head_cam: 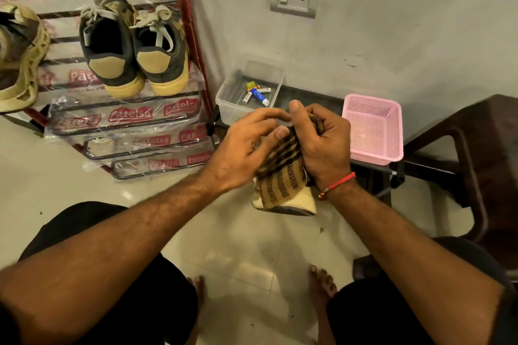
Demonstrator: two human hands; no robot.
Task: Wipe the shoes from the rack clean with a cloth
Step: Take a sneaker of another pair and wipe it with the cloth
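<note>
Two bare hands meet above the tiled floor (238, 246). Right hand (322, 143): grip curled tight around a striped cloth (280, 173) and the shoe under it. Left hand (246, 145): fingers bent, tips resting on the cloth; motion blur, cannot tell if they pinch it. Pale shoe (302, 199) pokes out beneath the cloth. Beyond: clear tub (224, 98) holding small tubes, pink basket (372, 129). Rack (196, 45) at left carries a pair of dark sneakers (131, 56).
</note>
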